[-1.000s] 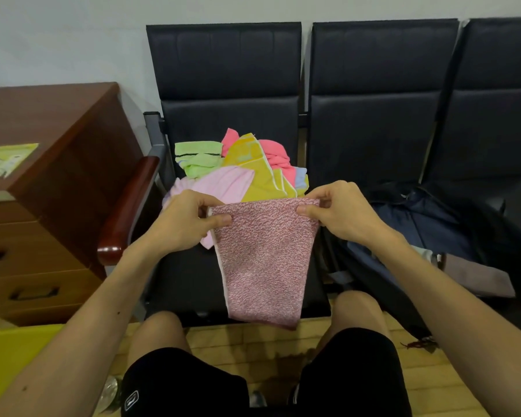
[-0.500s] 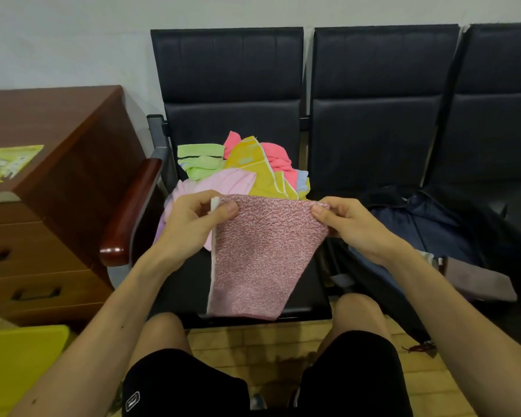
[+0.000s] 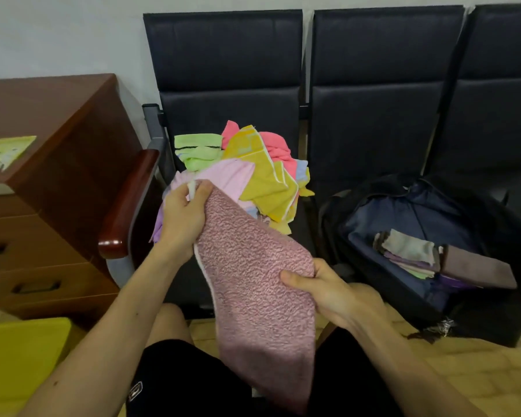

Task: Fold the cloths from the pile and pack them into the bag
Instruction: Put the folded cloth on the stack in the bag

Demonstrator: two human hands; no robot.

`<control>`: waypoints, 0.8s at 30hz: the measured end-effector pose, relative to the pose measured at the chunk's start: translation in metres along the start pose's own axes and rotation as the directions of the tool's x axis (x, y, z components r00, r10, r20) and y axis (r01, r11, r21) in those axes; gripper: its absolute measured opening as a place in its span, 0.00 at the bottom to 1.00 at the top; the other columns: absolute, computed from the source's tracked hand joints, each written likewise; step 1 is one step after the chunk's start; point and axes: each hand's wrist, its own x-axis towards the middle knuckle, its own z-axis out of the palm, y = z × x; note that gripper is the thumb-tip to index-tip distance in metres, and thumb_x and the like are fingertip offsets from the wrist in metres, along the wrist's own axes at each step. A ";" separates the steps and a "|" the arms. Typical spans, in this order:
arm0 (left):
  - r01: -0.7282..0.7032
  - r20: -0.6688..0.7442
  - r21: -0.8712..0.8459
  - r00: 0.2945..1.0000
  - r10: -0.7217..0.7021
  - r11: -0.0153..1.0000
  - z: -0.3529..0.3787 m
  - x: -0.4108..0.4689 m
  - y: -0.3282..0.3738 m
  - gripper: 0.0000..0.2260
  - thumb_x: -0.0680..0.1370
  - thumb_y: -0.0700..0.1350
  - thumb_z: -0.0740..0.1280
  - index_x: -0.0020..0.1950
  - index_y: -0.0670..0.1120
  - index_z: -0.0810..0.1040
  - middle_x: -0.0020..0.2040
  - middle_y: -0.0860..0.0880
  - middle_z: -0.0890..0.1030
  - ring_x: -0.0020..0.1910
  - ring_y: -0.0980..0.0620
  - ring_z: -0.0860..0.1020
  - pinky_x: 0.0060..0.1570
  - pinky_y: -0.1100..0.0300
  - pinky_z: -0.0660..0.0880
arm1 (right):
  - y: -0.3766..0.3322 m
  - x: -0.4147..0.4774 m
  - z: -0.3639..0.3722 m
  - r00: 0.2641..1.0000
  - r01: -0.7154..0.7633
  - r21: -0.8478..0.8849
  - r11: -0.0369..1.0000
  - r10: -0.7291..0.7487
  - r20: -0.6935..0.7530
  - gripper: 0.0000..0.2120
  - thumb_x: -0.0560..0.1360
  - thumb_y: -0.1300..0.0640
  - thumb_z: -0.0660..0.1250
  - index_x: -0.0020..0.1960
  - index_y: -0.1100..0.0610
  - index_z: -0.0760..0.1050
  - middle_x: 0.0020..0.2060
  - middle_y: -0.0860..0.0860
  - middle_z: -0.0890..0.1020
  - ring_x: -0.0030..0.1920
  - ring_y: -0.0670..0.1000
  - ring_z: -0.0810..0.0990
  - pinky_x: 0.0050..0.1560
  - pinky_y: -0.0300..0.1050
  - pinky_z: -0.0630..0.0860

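Dark padded chairs line the pale wall, with a brown wooden cabinet at the far left and a yellow object cut off at the frame's lower left corner, too little of it showing to name. On the leftmost chair seat sits the pile of unfolded cloths in green, pink, yellow and blue, heaped loosely, likely for easy picking. Just in front of it the left hand grips the upper corner of a pink textured cloth, fingers curled round the edge, while the right hand pinches the cloth's right edge lower down, so the cloth hangs slanted over the lap, probably mid-fold. Its lower end runs out of view between the knees. Further right, the dark bag stands open on the next seat, with several folded cloths already lying inside; its depth is hard to make out.
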 end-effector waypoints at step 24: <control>0.341 0.356 -0.086 0.888 -0.291 0.936 -0.007 -0.025 -0.077 0.48 0.64 0.45 0.83 0.77 0.53 0.60 0.55 0.36 0.83 0.55 0.41 0.83 0.62 0.47 0.76 | -0.019 0.015 -0.019 0.938 -0.037 -0.174 0.984 -0.026 -0.346 0.29 0.68 0.62 0.78 0.64 0.58 0.70 0.57 0.56 0.81 0.55 0.55 0.82 0.58 0.54 0.80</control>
